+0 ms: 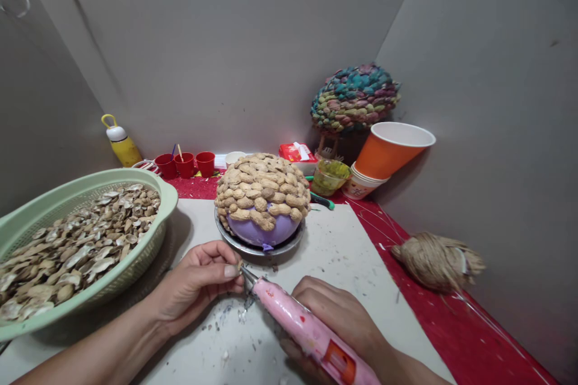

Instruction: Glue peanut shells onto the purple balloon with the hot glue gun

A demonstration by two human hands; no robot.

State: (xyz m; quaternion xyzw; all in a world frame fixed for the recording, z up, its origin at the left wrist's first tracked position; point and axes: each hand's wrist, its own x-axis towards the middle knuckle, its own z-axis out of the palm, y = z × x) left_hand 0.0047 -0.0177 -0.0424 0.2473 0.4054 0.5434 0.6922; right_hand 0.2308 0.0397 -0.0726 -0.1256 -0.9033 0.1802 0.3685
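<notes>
In front of me a purple balloon (259,229), largely covered with peanut shells (263,179), rests in a shallow metal bowl (291,242). My left hand (205,274) pinches a small piece of peanut shell (239,264) between thumb and fingers, just short of the bowl. Wrapped round a pink hot glue gun (298,316) is my right hand (338,313). The gun's metal nozzle points up and left and meets the shell piece at my left fingertips. Most of the piece is hidden by the fingers.
A green colander (169,192) full of peanut shells stands at left. Behind are red cups (184,165), a yellow bottle (124,147), a clear tub (331,177) and paper cups (391,150). A coloured shell-covered ball (356,96) and a twine bundle (438,258) are at right.
</notes>
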